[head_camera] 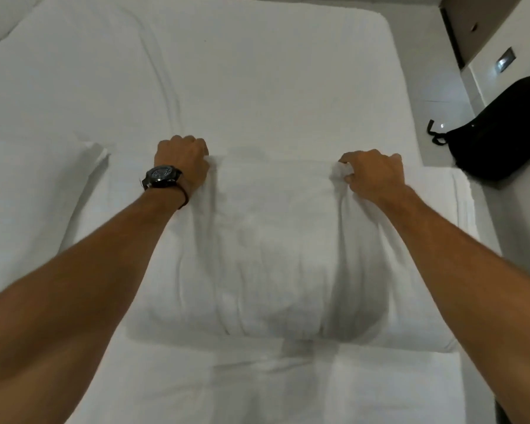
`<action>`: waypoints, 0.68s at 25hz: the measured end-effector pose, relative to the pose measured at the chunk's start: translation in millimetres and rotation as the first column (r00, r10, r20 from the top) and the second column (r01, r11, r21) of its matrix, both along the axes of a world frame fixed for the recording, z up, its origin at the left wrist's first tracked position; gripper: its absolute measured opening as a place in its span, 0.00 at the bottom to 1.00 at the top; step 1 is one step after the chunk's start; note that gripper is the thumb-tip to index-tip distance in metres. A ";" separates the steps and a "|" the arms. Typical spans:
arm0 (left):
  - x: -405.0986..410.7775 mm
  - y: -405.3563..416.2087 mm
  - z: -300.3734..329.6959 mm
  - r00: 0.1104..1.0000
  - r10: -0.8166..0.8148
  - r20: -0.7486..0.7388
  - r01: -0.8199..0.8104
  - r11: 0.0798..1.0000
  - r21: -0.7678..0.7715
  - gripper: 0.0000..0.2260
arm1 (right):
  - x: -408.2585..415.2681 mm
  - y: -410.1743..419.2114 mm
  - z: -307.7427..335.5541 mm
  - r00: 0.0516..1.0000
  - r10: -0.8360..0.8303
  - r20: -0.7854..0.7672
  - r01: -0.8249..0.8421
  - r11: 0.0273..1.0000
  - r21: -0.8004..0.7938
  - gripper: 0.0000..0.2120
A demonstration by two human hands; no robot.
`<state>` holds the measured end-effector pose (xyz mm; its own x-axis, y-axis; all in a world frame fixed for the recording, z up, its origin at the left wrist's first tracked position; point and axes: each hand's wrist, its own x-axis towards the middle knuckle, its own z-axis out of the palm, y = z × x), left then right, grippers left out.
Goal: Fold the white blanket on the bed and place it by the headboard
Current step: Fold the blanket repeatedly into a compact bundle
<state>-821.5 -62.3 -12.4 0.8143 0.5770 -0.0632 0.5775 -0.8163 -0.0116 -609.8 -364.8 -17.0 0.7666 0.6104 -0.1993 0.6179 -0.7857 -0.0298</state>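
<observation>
Folding appears to be well advanced: the white blanket [276, 255] is seen as a thick, layered bundle lying across the bed [257, 71], with a rounded fold along its near side and its far edge gripped at two places. The left hand [181, 160], which carries a dark wristwatch [161, 176], is closed into a fist on the far left corner of the bundle. The right hand [375, 174] is pinched shut on a bunch of cloth at the far right corner. Both arms are stretched out over the bundle.

Whether one more fold is intended cannot be told; the bundle is already compact, so the folding is judged to be nearly or fully done. The placing step is judged to be still open. No headboard can be made out with certainty, so the side of the bed on which it stands cannot be told. A pillow-like white shape [37, 185] lies to the left of the bundle, and a black bag [502, 127] is seen on the floor at the right.
</observation>
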 end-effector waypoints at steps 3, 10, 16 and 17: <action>-0.1 -16.3 -48.3 0.987 -0.118 0.108 0.131 0.985 -0.115 0.24 | 10.9 8.7 -35.8 0.993 -0.016 0.117 0.019 1.000 -0.024 0.18; -51.5 -70.5 -102.0 0.979 -0.192 0.063 0.199 0.972 -0.122 0.37 | -89.5 -52.9 -87.9 0.958 0.125 0.258 -0.168 0.975 0.149 0.36; -67.4 -15.4 -127.0 0.995 -0.078 -0.067 0.077 0.997 -0.013 0.41 | -23.0 -93.5 -98.5 0.944 0.063 0.324 -0.088 0.994 0.063 0.35; -69.9 -12.3 -126.7 0.996 -0.061 -0.064 0.060 0.998 -0.013 0.41 | -16.4 -103.7 -98.4 0.945 0.000 0.327 -0.026 0.997 0.075 0.35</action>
<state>-891.4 -74.5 -139.0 0.8417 0.5257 -0.1230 0.5253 -0.8501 -0.0384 -626.2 -468.5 -115.3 0.7733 0.6246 0.1088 0.6144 -0.7806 0.1147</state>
